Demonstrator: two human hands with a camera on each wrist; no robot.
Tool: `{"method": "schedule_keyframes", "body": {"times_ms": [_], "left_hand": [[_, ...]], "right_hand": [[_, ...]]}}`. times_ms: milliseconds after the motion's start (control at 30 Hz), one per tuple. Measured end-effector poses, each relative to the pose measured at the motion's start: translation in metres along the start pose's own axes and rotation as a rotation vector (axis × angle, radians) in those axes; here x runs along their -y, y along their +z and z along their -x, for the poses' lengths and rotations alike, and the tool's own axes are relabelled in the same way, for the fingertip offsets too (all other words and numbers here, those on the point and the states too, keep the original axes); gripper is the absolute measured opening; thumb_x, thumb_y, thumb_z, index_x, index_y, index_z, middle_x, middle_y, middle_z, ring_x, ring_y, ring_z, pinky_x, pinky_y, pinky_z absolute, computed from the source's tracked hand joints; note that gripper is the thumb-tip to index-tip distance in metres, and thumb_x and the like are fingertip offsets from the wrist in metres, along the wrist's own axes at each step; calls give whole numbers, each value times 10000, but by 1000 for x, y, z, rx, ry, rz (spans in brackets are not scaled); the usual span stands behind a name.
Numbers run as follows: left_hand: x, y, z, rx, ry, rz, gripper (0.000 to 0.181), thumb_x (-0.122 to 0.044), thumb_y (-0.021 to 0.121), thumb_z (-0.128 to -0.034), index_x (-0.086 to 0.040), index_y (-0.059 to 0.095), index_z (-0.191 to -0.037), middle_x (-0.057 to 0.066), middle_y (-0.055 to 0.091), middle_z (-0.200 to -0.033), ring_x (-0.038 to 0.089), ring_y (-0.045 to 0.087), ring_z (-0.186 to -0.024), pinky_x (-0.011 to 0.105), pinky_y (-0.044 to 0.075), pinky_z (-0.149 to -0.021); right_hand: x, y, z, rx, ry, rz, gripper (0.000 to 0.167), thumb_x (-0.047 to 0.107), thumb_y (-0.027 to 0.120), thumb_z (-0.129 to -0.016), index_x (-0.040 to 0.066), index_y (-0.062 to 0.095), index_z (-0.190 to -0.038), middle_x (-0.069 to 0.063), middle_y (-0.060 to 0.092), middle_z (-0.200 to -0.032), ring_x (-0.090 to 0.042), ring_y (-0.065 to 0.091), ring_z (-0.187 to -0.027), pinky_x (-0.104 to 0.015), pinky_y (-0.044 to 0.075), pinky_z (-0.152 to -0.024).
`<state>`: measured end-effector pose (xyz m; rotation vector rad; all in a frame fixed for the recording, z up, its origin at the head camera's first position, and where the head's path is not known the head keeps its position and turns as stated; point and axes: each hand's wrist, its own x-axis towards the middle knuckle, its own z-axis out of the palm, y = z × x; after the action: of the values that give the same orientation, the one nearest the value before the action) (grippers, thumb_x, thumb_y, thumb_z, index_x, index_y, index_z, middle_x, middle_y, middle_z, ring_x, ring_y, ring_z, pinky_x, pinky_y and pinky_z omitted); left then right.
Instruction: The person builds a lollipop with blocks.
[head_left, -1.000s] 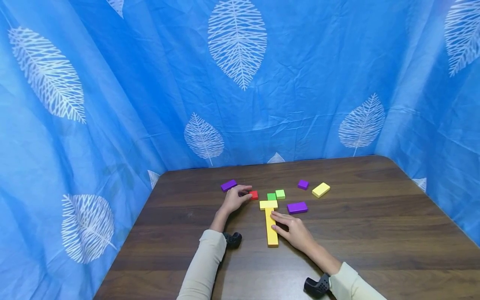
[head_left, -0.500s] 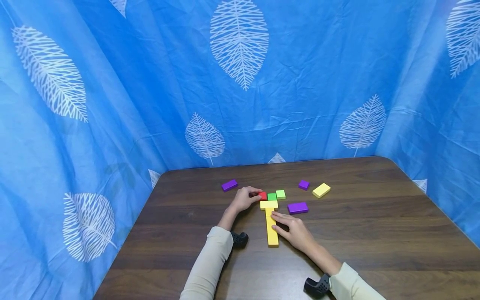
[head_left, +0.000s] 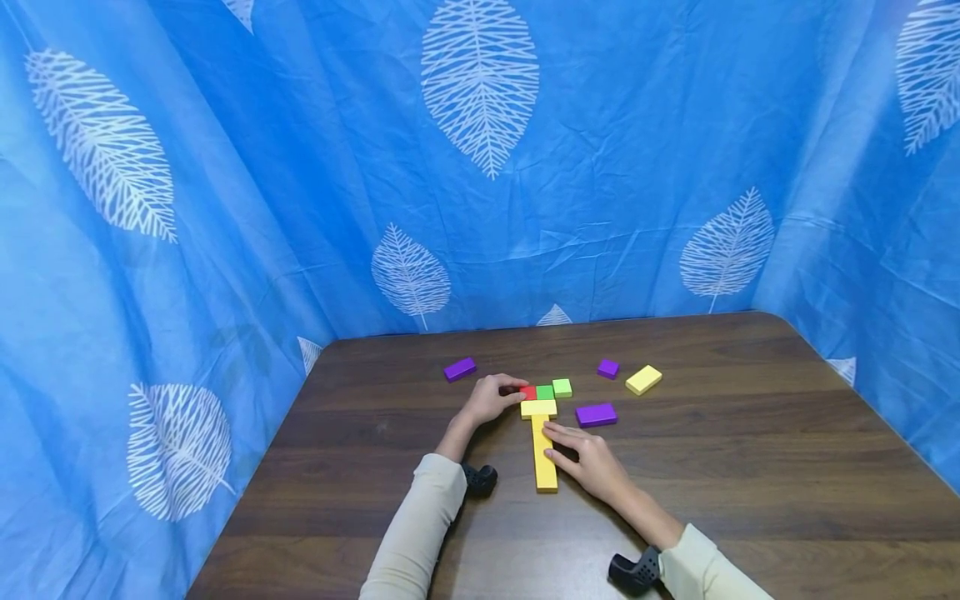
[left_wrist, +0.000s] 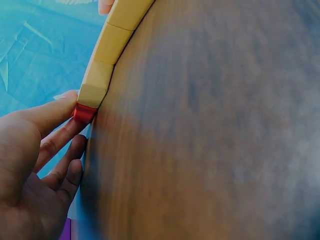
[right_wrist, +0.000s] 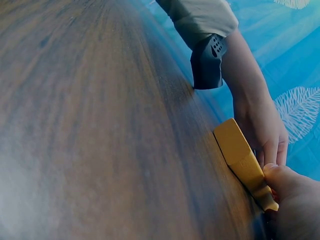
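Note:
In the head view, my left hand [head_left: 491, 397] pinches a small red block [head_left: 529, 392] between thumb and forefinger. The red block's right side meets a green block [head_left: 544, 392], and both lie along the back of a pale yellow block [head_left: 538, 408]. From that crosspiece a long yellow column [head_left: 545, 467] runs toward me. My right hand [head_left: 592, 465] touches the column's right side with thumb and fingertips, its fingers fairly straight. The left wrist view shows the red block [left_wrist: 84, 114] at the end of the yellow row [left_wrist: 107, 45].
A light green block [head_left: 562, 387] lies just right of the green one. Purple blocks lie at the left [head_left: 460, 369], the back right [head_left: 608, 368] and beside the crosspiece [head_left: 596, 415]. A loose pale yellow block [head_left: 643, 380] sits farther right. A blue leaf-patterned curtain [head_left: 600, 167] hangs behind the wooden table [head_left: 750, 467].
My left hand has slid the red block to the right, from a gap left of the green block to contact with it. My right hand has stayed at the yellow column.

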<state>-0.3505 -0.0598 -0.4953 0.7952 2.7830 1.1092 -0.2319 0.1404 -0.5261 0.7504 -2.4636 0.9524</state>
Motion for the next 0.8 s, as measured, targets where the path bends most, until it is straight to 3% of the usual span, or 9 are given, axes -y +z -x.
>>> {"method": "schedule_keyframes", "body": {"times_ms": [233, 333, 400, 500, 633, 700, 800], "left_hand": [[2, 0, 0, -2, 13, -17, 264, -237, 619, -896, -131, 679, -1130, 21, 652, -1076, 151, 580, -998, 302, 456, -861], [5, -2, 0, -47, 20, -3, 261, -222, 615, -899, -111, 678, -1127, 31, 653, -1066, 151, 587, -968, 283, 470, -824], [7, -5, 1, -124, 28, 18, 251, -189, 625, -892, -86, 680, -1114, 54, 651, -1057, 165, 595, -945, 280, 484, -799], [14, -13, 2, -288, 44, 39, 254, -132, 656, -864, -41, 676, -1101, 104, 640, -1052, 220, 603, -920, 318, 501, -775], [26, -26, 4, -485, 21, 26, 321, -87, 703, -814, -11, 655, -1122, 160, 609, -1102, 315, 567, -1015, 432, 442, -881], [32, -32, 6, -537, -17, 16, 359, -76, 717, -798, -2, 641, -1141, 181, 593, -1135, 354, 534, -1068, 472, 396, -926], [41, -39, 11, -568, -95, 1, 389, -79, 720, -794, 9, 624, -1161, 205, 574, -1164, 372, 508, -1106, 483, 360, -959]], "right_hand": [[0, 0, 0, -6, -10, 2, 338, 223, 676, -848, 57, 665, -1141, -61, 608, -1199, -254, 569, -1093, -415, 449, -899], [0, 1, 0, -12, -13, -1, 336, 219, 679, -844, 54, 666, -1137, -59, 610, -1197, -255, 569, -1092, -414, 448, -900], [0, 1, 1, -19, -15, -1, 337, 217, 684, -840, 52, 668, -1133, -58, 611, -1195, -258, 571, -1089, -416, 450, -895], [0, 2, 1, -34, -24, -3, 336, 205, 695, -828, 47, 672, -1124, -61, 615, -1187, -267, 575, -1081, -422, 454, -886], [0, 2, 0, -52, -40, -2, 333, 190, 709, -814, 38, 677, -1110, -73, 623, -1173, -280, 581, -1067, -428, 455, -876], [0, 2, 0, -54, -41, -2, 335, 189, 710, -813, 35, 677, -1110, -79, 624, -1171, -284, 582, -1066, -432, 454, -876], [0, 2, 0, -46, -34, -2, 342, 202, 704, -821, 36, 672, -1118, -80, 620, -1177, -286, 579, -1071, -434, 451, -885]]}}
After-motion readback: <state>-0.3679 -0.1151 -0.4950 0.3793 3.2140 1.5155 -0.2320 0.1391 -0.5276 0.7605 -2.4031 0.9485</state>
